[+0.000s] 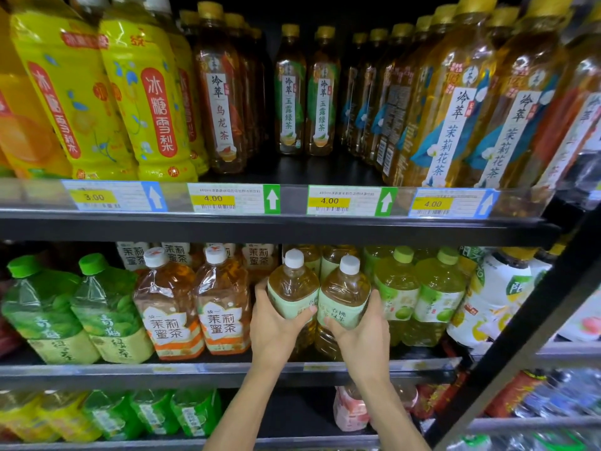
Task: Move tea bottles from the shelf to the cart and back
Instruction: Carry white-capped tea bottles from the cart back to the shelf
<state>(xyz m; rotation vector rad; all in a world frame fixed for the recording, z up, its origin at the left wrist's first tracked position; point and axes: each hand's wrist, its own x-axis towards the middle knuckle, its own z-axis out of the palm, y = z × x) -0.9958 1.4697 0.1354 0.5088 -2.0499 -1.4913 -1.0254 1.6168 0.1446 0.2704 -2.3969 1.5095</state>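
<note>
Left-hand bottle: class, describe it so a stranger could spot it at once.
Find the middle shelf, under the price tags. At its centre are two white-capped, green-labelled bottles. Ours is the left bottle, gripped by the left hand; the right hand holds its twin.

Hands [276,327] [357,330] grip two tea bottles [292,288] (white-capped)

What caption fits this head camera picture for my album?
Left hand grips left tea bottle, right hand grips right tea bottle, at the middle shelf.
</note>
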